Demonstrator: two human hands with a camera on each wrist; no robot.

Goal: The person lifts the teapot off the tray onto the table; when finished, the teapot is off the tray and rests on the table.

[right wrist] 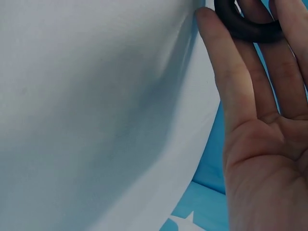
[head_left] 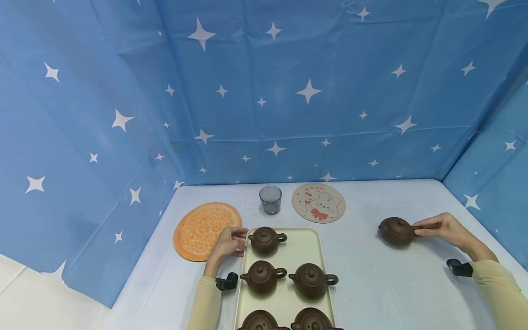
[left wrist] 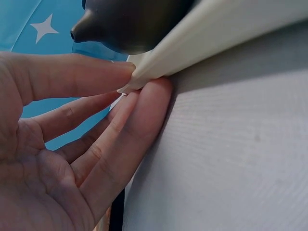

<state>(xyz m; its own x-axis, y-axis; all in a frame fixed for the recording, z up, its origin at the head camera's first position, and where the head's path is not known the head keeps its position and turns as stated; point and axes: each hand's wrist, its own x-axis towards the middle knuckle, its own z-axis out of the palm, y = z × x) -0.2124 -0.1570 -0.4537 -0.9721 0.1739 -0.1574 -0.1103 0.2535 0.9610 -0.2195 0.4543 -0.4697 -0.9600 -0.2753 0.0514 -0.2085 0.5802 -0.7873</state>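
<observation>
My right hand holds a brown teapot by its handle; my left hand touches the tray at its far-left corner. Five teapots sit on it.

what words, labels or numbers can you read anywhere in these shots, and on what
None can be read.
The rabbit coaster carries a short line of small red marks near its top edge, too small and blurred to read.
The teapots, tray, orange mat, glass and star backdrop show no text.
</observation>
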